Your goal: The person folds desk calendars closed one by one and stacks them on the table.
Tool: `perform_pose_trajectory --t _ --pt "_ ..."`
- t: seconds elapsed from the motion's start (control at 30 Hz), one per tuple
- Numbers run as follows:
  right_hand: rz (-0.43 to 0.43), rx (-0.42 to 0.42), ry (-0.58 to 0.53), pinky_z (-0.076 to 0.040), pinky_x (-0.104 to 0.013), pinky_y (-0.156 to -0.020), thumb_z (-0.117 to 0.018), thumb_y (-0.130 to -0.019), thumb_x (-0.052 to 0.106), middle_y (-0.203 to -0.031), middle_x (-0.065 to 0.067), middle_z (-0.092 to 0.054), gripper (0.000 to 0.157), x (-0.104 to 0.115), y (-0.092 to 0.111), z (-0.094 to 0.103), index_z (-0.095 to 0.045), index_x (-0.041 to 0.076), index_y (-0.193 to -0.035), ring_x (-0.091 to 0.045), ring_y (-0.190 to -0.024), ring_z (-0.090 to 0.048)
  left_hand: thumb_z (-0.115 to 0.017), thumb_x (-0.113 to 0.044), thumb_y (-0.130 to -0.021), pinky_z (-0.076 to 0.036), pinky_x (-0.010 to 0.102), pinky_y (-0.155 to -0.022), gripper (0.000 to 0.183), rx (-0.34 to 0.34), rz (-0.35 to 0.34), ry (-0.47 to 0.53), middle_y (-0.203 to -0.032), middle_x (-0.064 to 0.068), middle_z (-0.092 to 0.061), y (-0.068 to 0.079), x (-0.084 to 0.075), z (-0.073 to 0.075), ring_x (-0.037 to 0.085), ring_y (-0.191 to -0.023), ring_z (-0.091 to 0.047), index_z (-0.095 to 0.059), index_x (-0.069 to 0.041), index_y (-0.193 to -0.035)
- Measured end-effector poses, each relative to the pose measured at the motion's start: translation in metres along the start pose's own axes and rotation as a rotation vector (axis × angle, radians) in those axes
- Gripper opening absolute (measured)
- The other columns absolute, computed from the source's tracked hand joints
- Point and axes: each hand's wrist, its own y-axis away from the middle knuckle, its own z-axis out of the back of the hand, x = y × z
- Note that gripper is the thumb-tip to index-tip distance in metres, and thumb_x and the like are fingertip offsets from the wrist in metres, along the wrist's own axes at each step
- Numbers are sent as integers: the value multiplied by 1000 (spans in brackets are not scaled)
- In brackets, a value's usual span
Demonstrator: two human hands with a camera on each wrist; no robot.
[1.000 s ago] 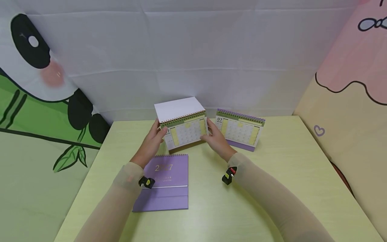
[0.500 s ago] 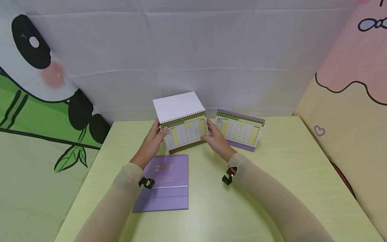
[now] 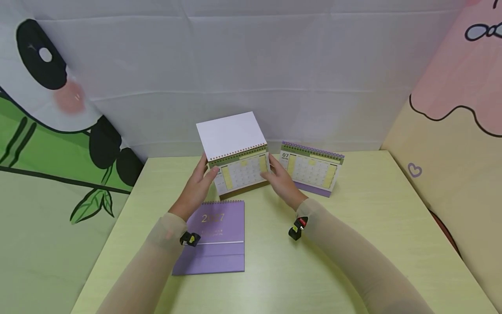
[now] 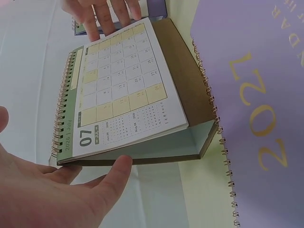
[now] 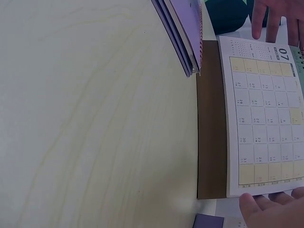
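Note:
Between both hands is a brown-based desk calendar (image 3: 243,170), its July 2026 page facing me and its triangular base spread. My left hand (image 3: 196,187) holds its left side, thumb at the front edge and fingers partly hidden behind. On the opposite side, my right hand (image 3: 284,183) holds the calendar with its thumb near the lower right corner. A blank white sheet (image 3: 231,135) rises from the spiral at the top. In the left wrist view, the left thumb (image 4: 118,173) lies against the open end of the base.
A purple calendar marked 2027 (image 3: 221,235) lies flat in front, partly under the left wrist. To the right stands a purple-based desk calendar (image 3: 311,170), also on a 07 page. The pale wooden table (image 3: 274,279) meets a white cloth (image 3: 251,56) behind.
The blank white sheet behind the spiral has tilted steadily upward. Both hands and the front of the brown-based calendar have stayed nearly in place.

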Motion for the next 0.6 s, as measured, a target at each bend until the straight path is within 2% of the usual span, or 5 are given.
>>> perform_pose_trajectory --t 0.2,0.4,0.6 --pt "1 10 -35 -17 -66 -152 -53 -124 31 -202 1 -12 81 -2 0 1 -10 23 -192 -34 -189 -18 -44 -46 -128 -7 78 -150 75 0 -23 -1 -201 -9 -2 0 1 0 32 -190 -1 0 -44 -190" --pt "-13 11 -31 -14 -66 -153 -48 -126 35 -202 2 -8 78 -2 0 2 -8 24 -192 -34 -189 -14 -42 -44 -129 -3 77 -150 78 1 -32 -11 -201 -6 3 1 0 0 31 -190 5 3 -35 -191" --pt "-21 9 -35 -14 -64 -153 -39 -128 44 -202 3 -7 74 -1 1 3 -9 24 -193 -32 -190 -11 -41 -44 -129 -2 75 -151 76 1 -56 -15 -201 -7 1 1 3 0 29 -190 5 2 -36 -191"
